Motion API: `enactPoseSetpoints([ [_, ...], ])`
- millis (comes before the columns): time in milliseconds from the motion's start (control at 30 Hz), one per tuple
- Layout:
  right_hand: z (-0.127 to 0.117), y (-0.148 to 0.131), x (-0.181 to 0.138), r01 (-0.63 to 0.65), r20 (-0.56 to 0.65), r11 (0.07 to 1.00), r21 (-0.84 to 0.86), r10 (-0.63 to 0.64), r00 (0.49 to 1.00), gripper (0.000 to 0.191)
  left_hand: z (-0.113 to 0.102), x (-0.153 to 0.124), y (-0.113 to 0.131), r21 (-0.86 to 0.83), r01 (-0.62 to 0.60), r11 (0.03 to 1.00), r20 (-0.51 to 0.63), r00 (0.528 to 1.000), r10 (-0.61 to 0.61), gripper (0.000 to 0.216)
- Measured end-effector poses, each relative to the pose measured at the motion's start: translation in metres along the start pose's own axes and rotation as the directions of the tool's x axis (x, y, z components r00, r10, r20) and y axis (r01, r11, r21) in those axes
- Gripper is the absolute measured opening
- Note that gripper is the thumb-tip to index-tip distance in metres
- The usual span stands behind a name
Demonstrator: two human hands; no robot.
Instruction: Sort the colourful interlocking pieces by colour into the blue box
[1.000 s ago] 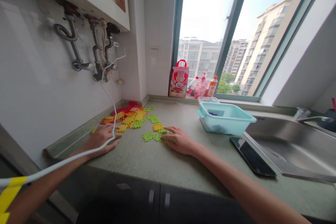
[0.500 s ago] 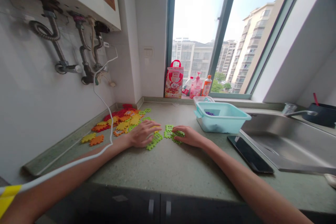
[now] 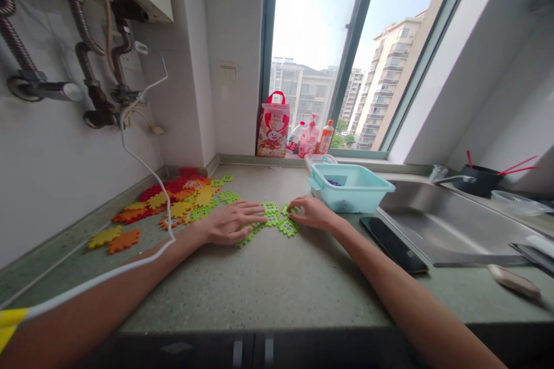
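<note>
Several green notched foam puzzle tiles (image 3: 272,219) lie flat in the middle of the counter between my hands. My left hand (image 3: 231,222) lies palm down with fingers stretched out over the tiles at the left, partly hiding them. My right hand (image 3: 314,213) is bent at the fingers, its fingertips closed on the edge of a green puzzle tile (image 3: 284,209). Just below those fingertips rests another green tile (image 3: 288,228). Beyond my left hand, a loose heap of red, orange and yellow puzzle tiles (image 3: 182,207) spreads toward the wall, with a few green ones beside it.
A light-blue plastic bin (image 3: 355,187) with purple pieces inside stands right of my right hand. A black phone (image 3: 392,245) lies before the steel sink (image 3: 433,219). A white cable (image 3: 147,167) hangs across my left forearm. Bottles (image 3: 309,138) and a red bag (image 3: 273,130) line the windowsill.
My view has turned to the right. My left fingers have straightened out over the green tiles. The green tiles by my right hand, bunched under its fingers before, now lie spread apart.
</note>
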State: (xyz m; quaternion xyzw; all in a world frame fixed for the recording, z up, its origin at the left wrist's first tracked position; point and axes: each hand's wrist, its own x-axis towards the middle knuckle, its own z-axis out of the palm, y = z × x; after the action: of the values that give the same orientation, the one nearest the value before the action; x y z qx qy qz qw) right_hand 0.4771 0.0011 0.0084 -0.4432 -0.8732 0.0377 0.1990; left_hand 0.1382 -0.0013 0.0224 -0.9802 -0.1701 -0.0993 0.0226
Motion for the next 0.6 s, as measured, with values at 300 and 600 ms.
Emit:
enactPoseSetpoints([
  [300,-0.020,-0.026,-0.009,-0.003,-0.091,0.996,0.087,0.011,0.996,0.019,-0.007,-0.003,0.006,-0.001,0.084,0.996,-0.113,0.990,-0.084,0.038],
  [600,-0.014,-0.051,-0.020,-0.051,0.091,0.993,-0.106,0.061,0.994,0.020,-0.003,-0.004,0.008,0.012,0.100,0.995,-0.089,0.991,-0.099,0.045],
])
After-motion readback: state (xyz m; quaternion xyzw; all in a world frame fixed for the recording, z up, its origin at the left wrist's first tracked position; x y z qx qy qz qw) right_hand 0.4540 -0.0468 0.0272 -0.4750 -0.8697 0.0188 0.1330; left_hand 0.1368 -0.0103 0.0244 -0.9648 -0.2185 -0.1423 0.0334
